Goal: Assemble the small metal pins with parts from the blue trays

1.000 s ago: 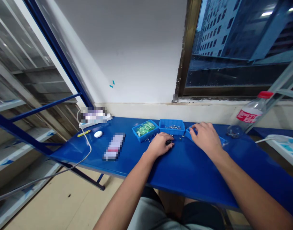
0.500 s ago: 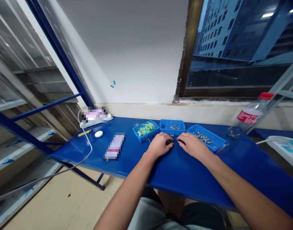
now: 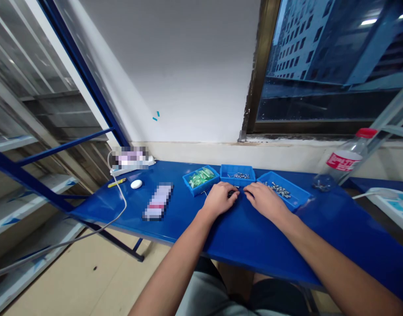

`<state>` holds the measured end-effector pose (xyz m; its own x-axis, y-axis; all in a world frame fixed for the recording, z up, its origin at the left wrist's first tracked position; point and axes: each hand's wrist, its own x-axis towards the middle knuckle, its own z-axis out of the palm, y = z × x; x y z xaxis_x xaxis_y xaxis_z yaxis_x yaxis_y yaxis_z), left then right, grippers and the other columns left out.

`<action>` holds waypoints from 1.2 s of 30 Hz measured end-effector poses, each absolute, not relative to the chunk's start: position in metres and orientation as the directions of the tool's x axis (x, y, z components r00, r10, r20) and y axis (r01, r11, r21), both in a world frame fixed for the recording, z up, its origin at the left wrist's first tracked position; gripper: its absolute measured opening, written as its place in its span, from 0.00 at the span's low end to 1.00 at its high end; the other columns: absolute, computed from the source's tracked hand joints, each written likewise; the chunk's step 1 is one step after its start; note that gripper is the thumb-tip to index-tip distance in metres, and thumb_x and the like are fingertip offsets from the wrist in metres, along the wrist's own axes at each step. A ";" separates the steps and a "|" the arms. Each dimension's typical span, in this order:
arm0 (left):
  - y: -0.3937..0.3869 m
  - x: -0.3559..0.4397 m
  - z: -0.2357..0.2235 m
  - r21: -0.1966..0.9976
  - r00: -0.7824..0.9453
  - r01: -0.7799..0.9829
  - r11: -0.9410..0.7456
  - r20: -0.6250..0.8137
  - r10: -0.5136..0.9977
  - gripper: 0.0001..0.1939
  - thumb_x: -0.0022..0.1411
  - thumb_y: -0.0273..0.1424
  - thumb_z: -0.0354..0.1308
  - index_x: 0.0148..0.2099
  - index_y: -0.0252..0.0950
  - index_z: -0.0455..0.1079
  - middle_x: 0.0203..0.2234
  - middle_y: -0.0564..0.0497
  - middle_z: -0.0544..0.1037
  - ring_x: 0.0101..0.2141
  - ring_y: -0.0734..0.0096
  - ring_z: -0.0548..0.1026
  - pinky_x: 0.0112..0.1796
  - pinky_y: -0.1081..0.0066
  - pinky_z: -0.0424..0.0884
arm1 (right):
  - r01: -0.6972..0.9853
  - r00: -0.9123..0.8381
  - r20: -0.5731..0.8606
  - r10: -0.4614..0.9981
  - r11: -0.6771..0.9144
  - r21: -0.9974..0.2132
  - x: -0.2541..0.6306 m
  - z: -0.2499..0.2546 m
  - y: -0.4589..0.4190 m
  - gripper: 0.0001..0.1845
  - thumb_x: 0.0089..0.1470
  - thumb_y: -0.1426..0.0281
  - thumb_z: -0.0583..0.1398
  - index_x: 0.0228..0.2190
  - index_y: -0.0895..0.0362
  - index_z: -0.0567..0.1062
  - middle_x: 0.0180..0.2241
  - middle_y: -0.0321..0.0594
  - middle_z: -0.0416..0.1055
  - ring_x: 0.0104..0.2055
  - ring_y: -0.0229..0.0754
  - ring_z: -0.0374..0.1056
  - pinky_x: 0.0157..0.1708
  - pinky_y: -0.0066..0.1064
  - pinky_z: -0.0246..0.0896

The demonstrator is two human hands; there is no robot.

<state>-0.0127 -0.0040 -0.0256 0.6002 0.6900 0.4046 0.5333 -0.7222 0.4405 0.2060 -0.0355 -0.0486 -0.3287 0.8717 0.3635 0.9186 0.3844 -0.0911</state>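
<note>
My left hand rests low on the blue table, its fingers curled over small dark metal parts that are mostly hidden. Close on its right, my right hand has its fingers bent and its tips near the same parts; whatever it pinches is too small to make out. Behind the hands stands a blue bin with thin metal screws. To its left, another blue bin holds green packets. A third bin, beside my right hand, contains short metal pieces.
A pixelated phone-shaped object, a white oval object and a yellow tool lie on the left. A white cable crosses the table's left end. A plastic bottle with a red cap stands at the right.
Both hands stay in nearly the same place, with only slight finger movement. The bins and the other objects have not moved.
</note>
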 end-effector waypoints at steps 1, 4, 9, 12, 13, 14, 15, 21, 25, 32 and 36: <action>-0.005 -0.013 -0.025 0.444 0.586 0.548 -0.709 0.402 0.704 0.11 0.72 0.34 0.58 0.45 0.37 0.82 0.43 0.45 0.85 0.45 0.59 0.80 0.51 0.63 0.73 | 0.920 -0.324 0.366 0.872 0.380 -0.091 0.206 -0.049 -0.036 0.12 0.69 0.71 0.55 0.46 0.55 0.79 0.47 0.46 0.78 0.49 0.50 0.73 0.53 0.40 0.65; -0.006 -0.013 -0.022 0.453 0.562 0.568 -0.687 0.396 0.726 0.12 0.72 0.34 0.57 0.44 0.37 0.82 0.42 0.46 0.86 0.43 0.60 0.81 0.50 0.63 0.73 | 0.931 -0.300 0.379 0.875 0.356 -0.085 0.204 -0.049 -0.037 0.13 0.69 0.71 0.55 0.47 0.54 0.78 0.49 0.46 0.77 0.50 0.50 0.73 0.52 0.40 0.65; -0.006 -0.013 -0.022 0.457 0.565 0.570 -0.683 0.386 0.729 0.12 0.72 0.34 0.58 0.44 0.36 0.82 0.42 0.46 0.86 0.43 0.60 0.81 0.49 0.63 0.73 | 0.939 -0.298 0.333 0.894 0.338 -0.066 0.202 -0.048 -0.036 0.14 0.66 0.78 0.55 0.44 0.55 0.78 0.47 0.46 0.76 0.50 0.49 0.71 0.53 0.40 0.63; -0.005 -0.013 -0.023 0.451 0.547 0.588 -0.671 0.388 0.741 0.12 0.72 0.34 0.57 0.44 0.36 0.82 0.43 0.46 0.86 0.42 0.59 0.81 0.49 0.63 0.73 | 0.944 -0.297 0.321 0.899 0.326 -0.041 0.199 -0.045 -0.039 0.12 0.66 0.77 0.55 0.44 0.55 0.77 0.45 0.46 0.76 0.50 0.51 0.70 0.52 0.40 0.63; -0.005 -0.013 -0.024 0.448 0.543 0.594 -0.668 0.389 0.744 0.12 0.72 0.34 0.57 0.44 0.36 0.82 0.43 0.46 0.86 0.42 0.58 0.81 0.48 0.63 0.74 | 0.947 -0.293 0.322 0.900 0.319 -0.030 0.198 -0.044 -0.040 0.12 0.66 0.76 0.54 0.43 0.55 0.77 0.44 0.46 0.75 0.50 0.52 0.70 0.52 0.40 0.63; -0.004 -0.013 -0.024 0.444 0.540 0.599 -0.666 0.390 0.746 0.12 0.72 0.34 0.57 0.44 0.36 0.82 0.43 0.46 0.86 0.42 0.58 0.81 0.48 0.63 0.74 | 0.950 -0.287 0.328 0.900 0.311 -0.022 0.196 -0.043 -0.042 0.11 0.67 0.76 0.54 0.43 0.55 0.76 0.44 0.46 0.75 0.49 0.52 0.70 0.51 0.40 0.64; -0.004 -0.013 -0.024 0.441 0.540 0.602 -0.666 0.390 0.746 0.13 0.72 0.34 0.57 0.45 0.36 0.82 0.43 0.46 0.86 0.42 0.58 0.81 0.48 0.63 0.74 | 0.953 -0.278 0.338 0.899 0.301 -0.019 0.194 -0.041 -0.043 0.11 0.67 0.75 0.54 0.44 0.55 0.76 0.45 0.47 0.74 0.49 0.52 0.70 0.50 0.40 0.64; -0.003 -0.012 -0.026 0.441 0.537 0.605 -0.663 0.389 0.749 0.13 0.72 0.34 0.57 0.45 0.37 0.82 0.43 0.45 0.86 0.42 0.59 0.81 0.47 0.63 0.74 | 0.969 -0.226 0.347 0.910 0.247 -0.016 0.191 -0.042 -0.046 0.12 0.68 0.75 0.53 0.46 0.56 0.76 0.47 0.50 0.74 0.49 0.54 0.70 0.47 0.41 0.65; -0.004 -0.012 -0.024 0.447 0.537 0.601 -0.663 0.388 0.749 0.13 0.72 0.34 0.56 0.43 0.36 0.82 0.43 0.46 0.86 0.42 0.59 0.81 0.47 0.63 0.74 | 0.968 -0.222 0.331 0.917 0.247 -0.037 0.193 -0.045 -0.043 0.11 0.67 0.75 0.54 0.45 0.56 0.76 0.46 0.50 0.73 0.48 0.53 0.71 0.48 0.41 0.64; -0.005 -0.013 -0.022 0.452 0.535 0.601 -0.659 0.385 0.752 0.13 0.72 0.34 0.57 0.43 0.36 0.82 0.42 0.46 0.86 0.42 0.59 0.81 0.47 0.63 0.74 | 0.957 -0.253 0.328 0.910 0.286 -0.055 0.195 -0.051 -0.038 0.11 0.68 0.73 0.54 0.43 0.57 0.77 0.45 0.49 0.72 0.47 0.51 0.71 0.52 0.41 0.64; -0.005 -0.013 -0.024 0.451 0.538 0.596 -0.664 0.390 0.747 0.13 0.73 0.34 0.56 0.44 0.36 0.82 0.43 0.46 0.86 0.42 0.59 0.81 0.47 0.63 0.74 | 0.944 -0.275 0.337 0.901 0.319 -0.082 0.196 -0.050 -0.039 0.11 0.68 0.73 0.54 0.43 0.56 0.77 0.45 0.48 0.73 0.47 0.49 0.72 0.52 0.39 0.64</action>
